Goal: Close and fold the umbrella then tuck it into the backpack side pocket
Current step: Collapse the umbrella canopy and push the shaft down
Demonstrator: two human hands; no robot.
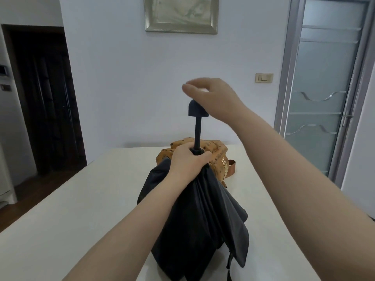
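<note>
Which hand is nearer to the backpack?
Left. The left hand grips the umbrella just in front of the backpack; the right hand is high above it, over the umbrella's handle.

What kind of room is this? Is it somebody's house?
Probably a room in a home, maybe a dining area. There is a framed picture on the wall, a frosted glass door to the right, and a big pale table with a tan backpack on it.
</note>
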